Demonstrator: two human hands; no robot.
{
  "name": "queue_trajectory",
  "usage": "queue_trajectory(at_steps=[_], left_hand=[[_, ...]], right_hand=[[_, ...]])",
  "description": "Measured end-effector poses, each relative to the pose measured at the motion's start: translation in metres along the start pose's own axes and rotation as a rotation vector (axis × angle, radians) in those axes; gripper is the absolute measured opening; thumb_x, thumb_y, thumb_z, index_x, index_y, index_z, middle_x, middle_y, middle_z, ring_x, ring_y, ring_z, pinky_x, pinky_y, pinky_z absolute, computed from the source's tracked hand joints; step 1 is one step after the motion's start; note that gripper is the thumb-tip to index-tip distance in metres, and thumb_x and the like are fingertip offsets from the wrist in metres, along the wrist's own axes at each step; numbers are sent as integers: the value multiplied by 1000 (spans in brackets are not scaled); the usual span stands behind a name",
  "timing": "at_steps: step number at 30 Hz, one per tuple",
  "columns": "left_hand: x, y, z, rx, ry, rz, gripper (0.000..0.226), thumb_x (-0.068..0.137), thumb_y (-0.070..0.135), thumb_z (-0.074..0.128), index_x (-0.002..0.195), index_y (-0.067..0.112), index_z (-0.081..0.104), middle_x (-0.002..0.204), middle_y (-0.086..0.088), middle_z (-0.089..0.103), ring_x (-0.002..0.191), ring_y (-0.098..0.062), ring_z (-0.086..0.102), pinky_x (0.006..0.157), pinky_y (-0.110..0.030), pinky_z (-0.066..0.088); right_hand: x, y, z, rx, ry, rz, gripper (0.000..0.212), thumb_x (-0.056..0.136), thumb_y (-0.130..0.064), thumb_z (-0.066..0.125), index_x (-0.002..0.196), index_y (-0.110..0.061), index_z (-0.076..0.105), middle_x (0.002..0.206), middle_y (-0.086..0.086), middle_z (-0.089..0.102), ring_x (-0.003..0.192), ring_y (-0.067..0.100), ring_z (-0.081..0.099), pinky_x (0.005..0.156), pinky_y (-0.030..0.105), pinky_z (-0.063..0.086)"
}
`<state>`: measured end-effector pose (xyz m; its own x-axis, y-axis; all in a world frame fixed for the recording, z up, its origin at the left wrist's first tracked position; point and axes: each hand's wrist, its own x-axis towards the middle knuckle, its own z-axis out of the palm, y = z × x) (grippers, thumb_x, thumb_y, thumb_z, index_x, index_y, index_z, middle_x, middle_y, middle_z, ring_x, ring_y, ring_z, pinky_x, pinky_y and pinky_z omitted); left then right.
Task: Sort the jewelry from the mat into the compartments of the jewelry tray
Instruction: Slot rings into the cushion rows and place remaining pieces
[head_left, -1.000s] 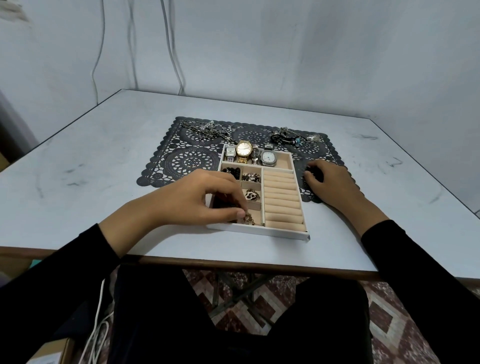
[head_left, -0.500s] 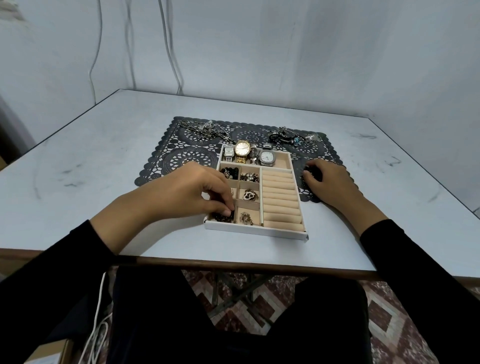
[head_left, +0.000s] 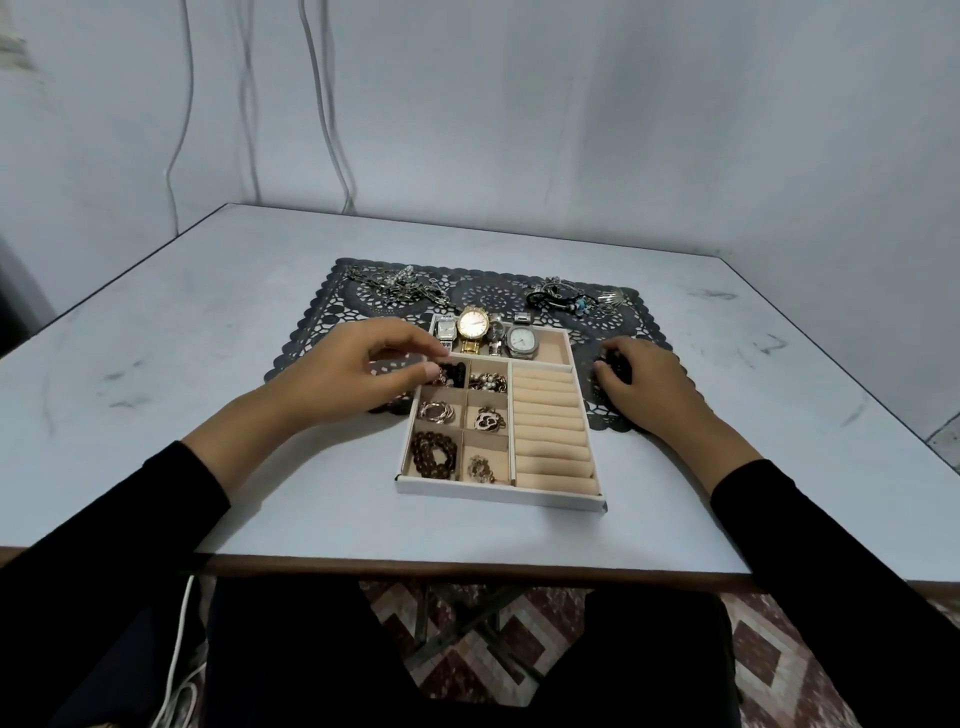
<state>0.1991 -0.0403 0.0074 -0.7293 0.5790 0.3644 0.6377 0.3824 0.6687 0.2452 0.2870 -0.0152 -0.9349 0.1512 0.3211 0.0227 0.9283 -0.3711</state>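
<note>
Two hands are over the pale counter (head_left: 208, 338), one at each side of the tray (head_left: 498, 493). On the left, the left hand (head_left: 358, 376) reaches over the tray's left wall with its grip nearly closed. Thumb and forefinger curl toward each other right at a black piece (head_left: 456, 371) in the far-left small compartment, and the thumb tip is against it, but I cannot tell whether they have hold of it. Beyond that hand, a heap of chains (head_left: 395, 283) lies in the far left corner of the dark lace mat (head_left: 311, 332). The tray sits with its far part on the mat and its near part on the counter. Its left part has six small compartments in two columns. The left column holds the black piece at the far end, a gold looped piece (head_left: 438, 412) in the middle and a brown bracelet (head_left: 434, 454) nearest. The right column holds a pearly cluster (head_left: 488, 382), a black-and-white pendant (head_left: 488, 418) and a small gold piece (head_left: 480, 467) in the same order. Four watches (head_left: 472, 325) lie side by side in the long compartment across the far end, and beige ring rolls (head_left: 550, 426) fill the right part. Farther right, a tangle (head_left: 566, 299) of cords and charms lies near the mat's far right corner. The right hand (head_left: 649, 387) rests on the mat just beside the tray, its grip curled tight round dark beads (head_left: 615, 366) lying on the mat.
</note>
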Motion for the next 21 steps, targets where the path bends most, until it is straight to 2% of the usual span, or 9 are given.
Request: queue_trajectory(at_steps=[4, 7, 9, 14, 21], left_hand=[[22, -29, -6, 231, 35, -52, 28, 97, 32, 56, 125, 31, 60, 127, 9, 60, 116, -8, 55, 101, -36, 45], [38, -45, -7, 356, -27, -157, 37, 101, 34, 48, 137, 27, 52, 147, 2, 45, 133, -17, 44, 110, -38, 35], [49, -55, -6, 400, -71, -203, 43, 102, 37, 44, 144, 28, 45, 157, 2, 33, 141, -19, 35, 113, -39, 29], [76, -70, -4, 449, -127, -228, 49, 102, 40, 42, 150, 32, 35, 163, 4, 18, 148, -19, 23, 117, -35, 21], [107, -88, 0, 479, -190, -169, 54, 100, 50, 40, 151, 38, 29, 164, 5, 15, 150, -17, 15, 120, -37, 16]], right_hand=[[11, 5, 2, -7, 1, -12, 36, 93, -24, 55, 126, -9, 55, 122, 11, 59, 112, 24, 53, 81, 19, 31], [23, 8, 6, -26, -12, -25, 32, 94, -25, 54, 122, -9, 56, 118, 10, 60, 107, 23, 54, 77, 20, 30], [33, 9, 8, -29, -27, -48, 34, 94, -25, 53, 124, -10, 56, 120, 9, 60, 109, 23, 54, 80, 19, 31], [60, 9, 17, -7, -63, -99, 42, 95, -27, 53, 134, -11, 50, 134, 6, 55, 122, 21, 50, 101, 25, 35], [93, 8, 29, 27, -91, -243, 43, 94, -26, 56, 135, -16, 51, 141, 1, 49, 130, 15, 45, 106, 20, 27]])
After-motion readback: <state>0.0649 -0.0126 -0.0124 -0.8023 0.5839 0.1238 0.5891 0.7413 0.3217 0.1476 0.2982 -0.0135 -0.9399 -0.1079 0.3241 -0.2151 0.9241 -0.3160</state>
